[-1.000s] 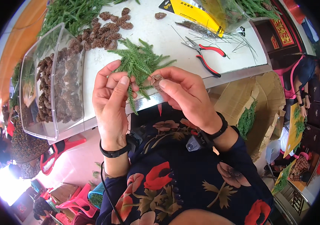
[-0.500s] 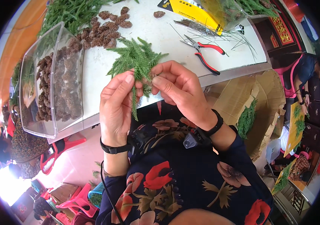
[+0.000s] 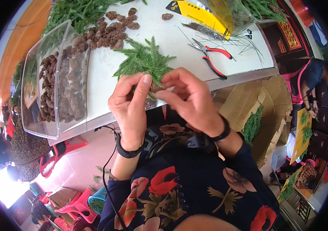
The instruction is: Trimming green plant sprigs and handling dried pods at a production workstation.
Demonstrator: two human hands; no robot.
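A bunch of green, fern-like fir sprigs (image 3: 144,57) is held at the near edge of the white table. My left hand (image 3: 130,106) pinches its lower end between thumb and fingers. On the other side, my right hand (image 3: 190,101) has its thumb and bent fingers drawn together close to the base of the bunch. A little brown shows between the hands, too covered to name. Beyond the right hand lie pliers (image 3: 211,58) with red-and-black handles, their jaws apart.
Pine cones (image 3: 108,34) are heaped on the table (image 3: 171,38), beside a clear plastic box (image 3: 58,96) of more cones. Thin wires (image 3: 245,44) and a yellow package (image 3: 206,17) lie at the back right. A cardboard box (image 3: 229,104) with greenery stands right; a co-worker (image 3: 314,81) sits beyond.
Both hands have turned and shifted slightly. My left hand has rolled over the sprigs' base, and the sprig that hung below the hands is now mostly hidden.
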